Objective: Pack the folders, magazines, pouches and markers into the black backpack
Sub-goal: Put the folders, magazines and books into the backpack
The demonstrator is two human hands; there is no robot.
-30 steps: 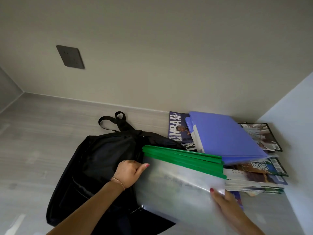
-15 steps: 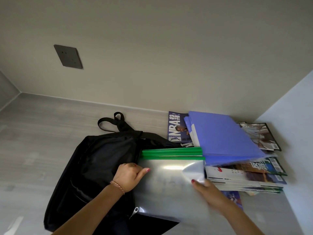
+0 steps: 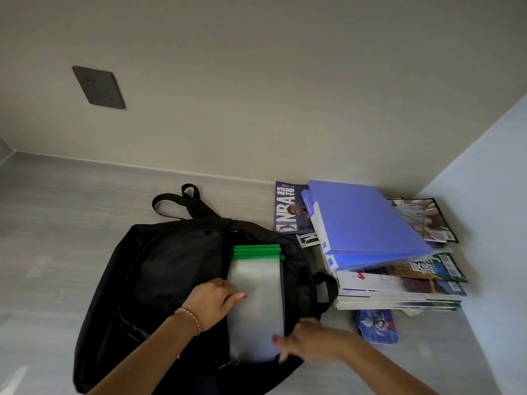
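The black backpack (image 3: 171,266) lies open on the grey surface. A bundle of clear folders (image 3: 256,295) with green spines sits mostly inside its opening, spines toward the far end. My left hand (image 3: 211,303) grips the left edge of the opening, its thumb lying on the folders. My right hand (image 3: 310,337) is blurred at the folders' near right corner, thumb on top of them. To the right, blue folders (image 3: 362,223) lie on a stack of magazines (image 3: 399,292). A blue printed pouch (image 3: 376,326) lies in front of the stack. No markers are visible.
An NBA magazine (image 3: 288,209) lies behind the backpack, and another magazine (image 3: 425,218) at the back right. A white side panel (image 3: 490,223) closes off the right. The back wall carries a dark socket plate (image 3: 98,87). Bare grey surface stretches to the left.
The clear folders slid left, from half out over the magazine stack to mostly inside the backpack. My right hand followed them leftward. My left hand stayed at the opening.
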